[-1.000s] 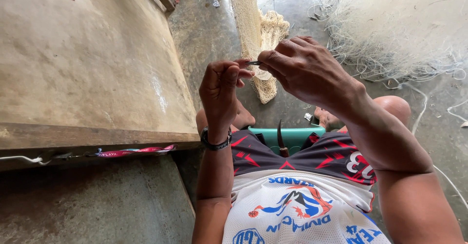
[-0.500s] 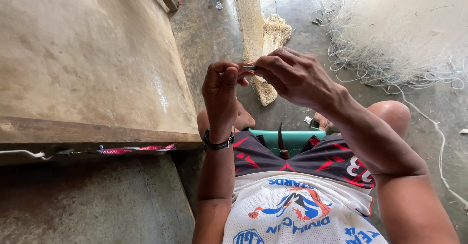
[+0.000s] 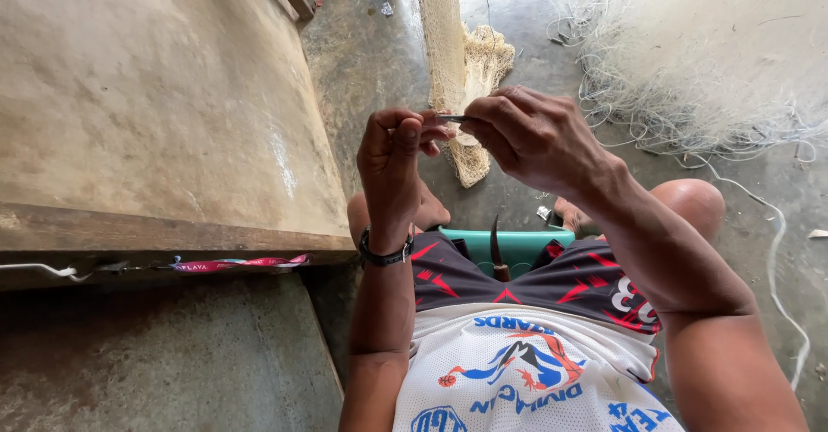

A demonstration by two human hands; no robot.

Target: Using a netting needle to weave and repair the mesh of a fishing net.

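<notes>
Two hands met in front of the chest, over the person's lap. The left hand (image 3: pixel 392 152) was raised with its fingers curled in, pinching one end of a thin grey tool (image 3: pixel 450 118); a black wristband (image 3: pixel 385 255) circled that wrist. The right hand (image 3: pixel 535 134) reached across from the other side, its fingers closed on the tool's other end, so the tool lay level between the two hands. Just behind them a strip of pale net (image 3: pixel 448 44) hung down to a bunched heap on the concrete floor (image 3: pixel 371 44); whether the tool touched the net could not be told. A loose pile of white line (image 3: pixel 690 61) lay well apart on the right. A green stool (image 3: pixel 517 247) showed between the knees, with a dark curved handle (image 3: pixel 498 251) standing against it. A wooden tabletop (image 3: pixel 147 122) filled the left side, a red ribbon (image 3: pixel 233 264) tied along its edge.
</notes>
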